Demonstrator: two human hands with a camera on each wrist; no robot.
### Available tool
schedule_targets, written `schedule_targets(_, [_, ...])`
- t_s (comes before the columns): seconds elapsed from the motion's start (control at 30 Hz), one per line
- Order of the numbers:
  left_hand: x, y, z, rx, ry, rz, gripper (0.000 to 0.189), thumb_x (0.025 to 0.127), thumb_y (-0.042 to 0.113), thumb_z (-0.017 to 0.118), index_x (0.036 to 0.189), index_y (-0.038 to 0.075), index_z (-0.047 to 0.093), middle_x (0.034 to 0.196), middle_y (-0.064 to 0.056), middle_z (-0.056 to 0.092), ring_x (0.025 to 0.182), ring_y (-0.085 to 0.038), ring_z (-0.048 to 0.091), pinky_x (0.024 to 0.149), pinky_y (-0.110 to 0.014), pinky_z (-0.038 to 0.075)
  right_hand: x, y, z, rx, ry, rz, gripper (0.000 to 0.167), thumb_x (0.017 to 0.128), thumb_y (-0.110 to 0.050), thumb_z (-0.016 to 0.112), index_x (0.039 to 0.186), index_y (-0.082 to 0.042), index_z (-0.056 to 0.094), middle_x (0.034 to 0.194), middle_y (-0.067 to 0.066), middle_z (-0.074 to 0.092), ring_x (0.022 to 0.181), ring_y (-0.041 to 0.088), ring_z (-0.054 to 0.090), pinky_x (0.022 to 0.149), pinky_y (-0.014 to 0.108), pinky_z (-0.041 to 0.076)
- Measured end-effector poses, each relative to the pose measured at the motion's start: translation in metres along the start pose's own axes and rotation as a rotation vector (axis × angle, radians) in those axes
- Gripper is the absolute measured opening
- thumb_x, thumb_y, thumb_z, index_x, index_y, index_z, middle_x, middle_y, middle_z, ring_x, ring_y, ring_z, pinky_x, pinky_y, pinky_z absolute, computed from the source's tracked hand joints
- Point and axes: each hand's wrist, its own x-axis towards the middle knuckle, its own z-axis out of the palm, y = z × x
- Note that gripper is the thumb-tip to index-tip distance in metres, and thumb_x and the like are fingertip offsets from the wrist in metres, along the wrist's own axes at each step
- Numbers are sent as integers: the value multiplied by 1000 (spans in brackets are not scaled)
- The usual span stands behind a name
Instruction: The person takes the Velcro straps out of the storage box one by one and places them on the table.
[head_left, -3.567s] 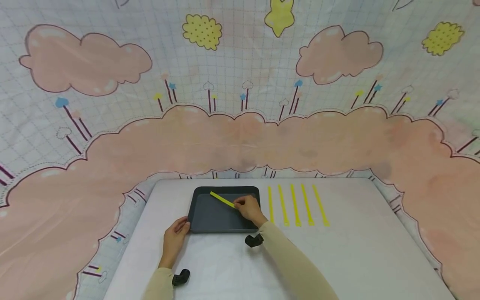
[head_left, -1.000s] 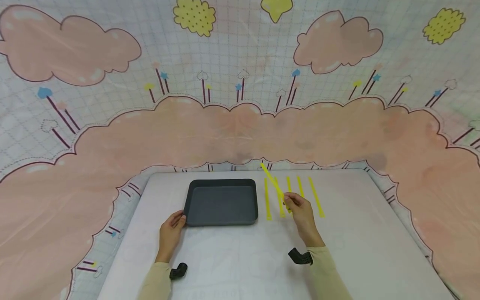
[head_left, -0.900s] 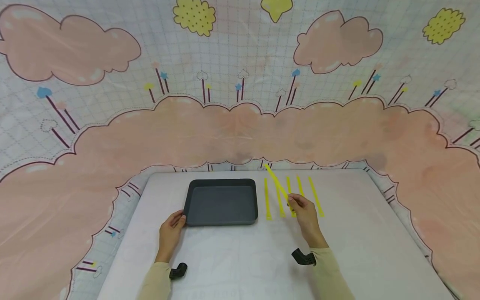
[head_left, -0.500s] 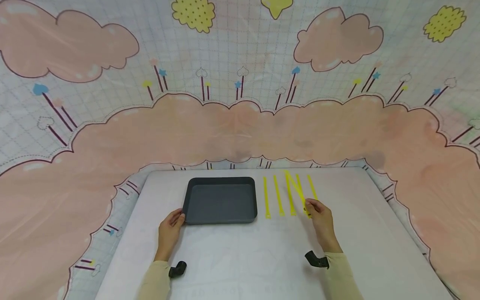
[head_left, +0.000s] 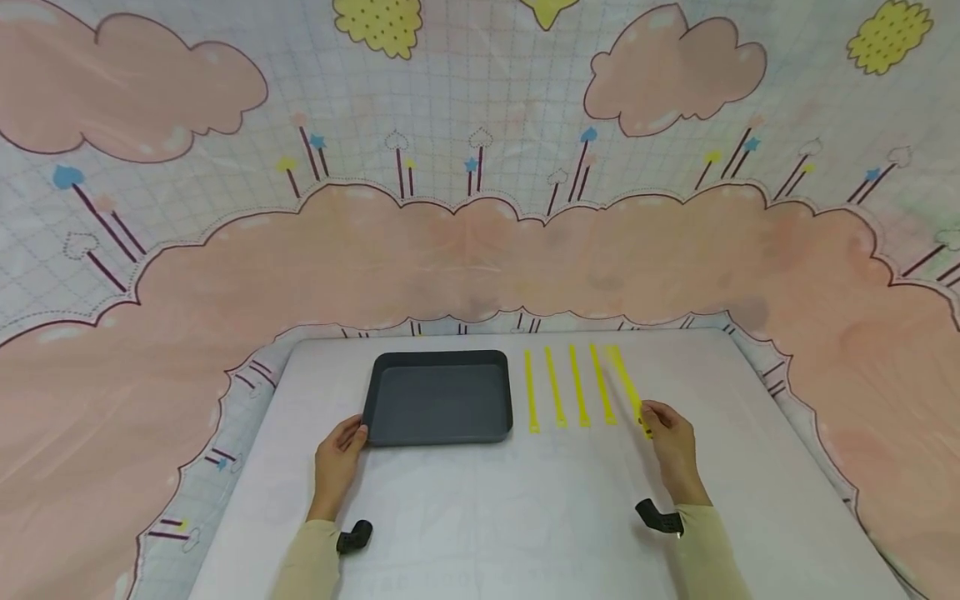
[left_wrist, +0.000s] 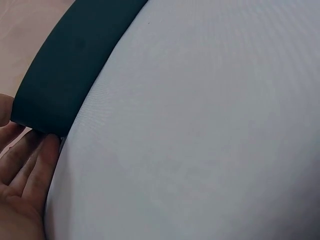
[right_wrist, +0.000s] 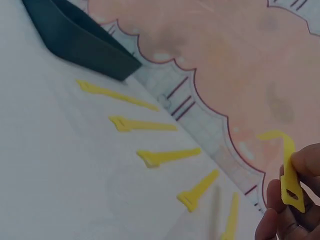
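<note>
My left hand [head_left: 337, 467] grips the front left corner of a dark grey tray [head_left: 438, 440]; the left wrist view shows its fingertips against the tray wall [left_wrist: 60, 70]. My right hand [head_left: 673, 446] pinches a yellow hook-and-loop cable tie [right_wrist: 289, 172] near its slotted head, thumb on one side and fingers on the other. The tie's free end curls over at the top in the right wrist view. From the head view, this held tie overlaps the rightmost tie of a row. That row of yellow cable ties [head_left: 579, 387] lies side by side, right of the tray, with slotted heads toward me.
A white cloth-covered table [head_left: 480, 517] bears the tray and the ties. Behind it hangs a patterned curtain [head_left: 465, 258] with printed clouds. A black wrist device [head_left: 660, 517] sits at the right cuff, another black device [head_left: 355, 537] at the left.
The right hand has carried the cable tie from over the tray rightward, past the row, to its right end. The left hand has stayed at the tray's corner. The head view has tilted slightly.
</note>
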Motion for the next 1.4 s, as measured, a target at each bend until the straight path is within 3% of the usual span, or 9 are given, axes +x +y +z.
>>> schedule_targets(0.17, [2, 1, 0, -1, 8, 10, 39, 99, 24, 61, 130, 1, 61, 129, -22, 64, 91, 23, 51, 79, 2, 42, 17, 3, -10, -27, 19, -4, 38, 101, -32, 55, 127, -5, 60, 86, -26, 58, 85, -3, 52, 72, 13, 45])
schedule_targets(0.4, [1, 3, 1, 1, 6, 2, 37, 98, 19, 61, 129, 0, 61, 128, -23, 65, 87, 25, 49, 77, 2, 42, 40, 11, -21, -40, 29, 14, 39, 101, -32, 54, 128, -4, 60, 88, -23, 58, 83, -2, 53, 70, 14, 46])
schedule_targets(0.6, [2, 2, 2, 3, 9, -2, 35, 98, 18, 61, 129, 0, 61, 126, -23, 66, 86, 25, 49, 77, 2, 42, 57, 13, -28, -64, 24, 67, 43, 102, -35, 50, 133, -6, 57, 91, -22, 55, 89, 1, 49, 71, 12, 44])
schedule_targets(0.8, [2, 0, 1, 2, 9, 6, 35, 98, 18, 61, 128, 0, 62, 124, -24, 66, 86, 24, 50, 77, 2, 42, 69, 14, -29, -34, 17, 112, 44, 102, -30, 51, 135, -2, 55, 84, -22, 54, 83, -1, 49, 69, 13, 45])
schedule_targets(0.9, [2, 0, 1, -2, 8, 11, 36, 98, 19, 62, 128, 0, 62, 123, -24, 66, 86, 24, 51, 77, 1, 43, 74, 15, -29, -32, 4, 144, 45, 102, -30, 51, 137, -2, 53, 93, -15, 56, 86, 2, 49, 68, 14, 45])
schedule_targets(1.1, [2, -2, 0, -3, 0, 10, 37, 98, 20, 61, 129, 0, 61, 124, -24, 66, 87, 24, 50, 77, 1, 42, 81, 20, -30, -69, -9, 215, 48, 102, -32, 49, 140, -2, 51, 132, 10, 51, 102, 15, 47, 68, 15, 45])
schedule_targets(1.27, [2, -3, -1, -1, -7, 10, 39, 98, 23, 61, 130, 0, 61, 126, -24, 65, 88, 24, 50, 78, 2, 42, 82, 20, -31, -68, 4, 219, 44, 101, -28, 53, 137, -2, 54, 137, 13, 50, 100, 15, 49, 66, 15, 45])
schedule_targets(1.4, [2, -2, -2, 4, -10, 7, 40, 98, 25, 61, 130, 1, 61, 127, -24, 65, 89, 24, 50, 79, 2, 42, 81, 18, -35, -113, 13, 209, 41, 99, -25, 53, 134, -2, 56, 132, 11, 54, 95, 11, 51, 65, 14, 45])
